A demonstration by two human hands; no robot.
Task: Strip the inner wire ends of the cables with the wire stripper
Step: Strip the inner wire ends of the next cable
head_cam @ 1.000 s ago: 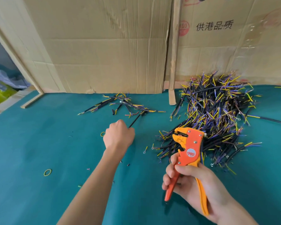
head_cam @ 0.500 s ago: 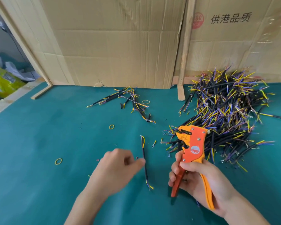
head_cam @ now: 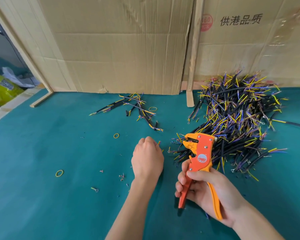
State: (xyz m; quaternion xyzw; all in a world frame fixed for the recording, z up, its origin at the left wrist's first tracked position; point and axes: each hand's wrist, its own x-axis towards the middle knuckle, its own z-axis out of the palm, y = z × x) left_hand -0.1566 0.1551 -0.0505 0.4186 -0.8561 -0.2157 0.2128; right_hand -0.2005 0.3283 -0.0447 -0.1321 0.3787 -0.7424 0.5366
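Note:
My right hand point(head_cam: 210, 193) grips the handles of the orange and yellow wire stripper point(head_cam: 200, 153), whose jaws point up and left beside the big pile of black cables point(head_cam: 235, 118) with yellow, blue and purple inner wires. My left hand point(head_cam: 147, 160) lies knuckles up on the green mat just left of the stripper. Its fingers are curled over a single cable, of which only the yellow wire tips point(head_cam: 159, 142) show past the fingers. A small pile of cables point(head_cam: 139, 108) lies farther back near the cardboard.
Cardboard sheets point(head_cam: 119, 49) and a wooden strip point(head_cam: 191, 66) wall off the back of the mat. Yellow rubber bands point(head_cam: 116, 135) point(head_cam: 59, 173) and small wire snippets point(head_cam: 121, 176) are scattered on the mat. The table edge point(head_cam: 5, 108) runs along the far left.
My left hand drew back from the small pile at the back, reached a single cable lying in front of the stripper, and now curls over it. The right hand kept the stripper steady.

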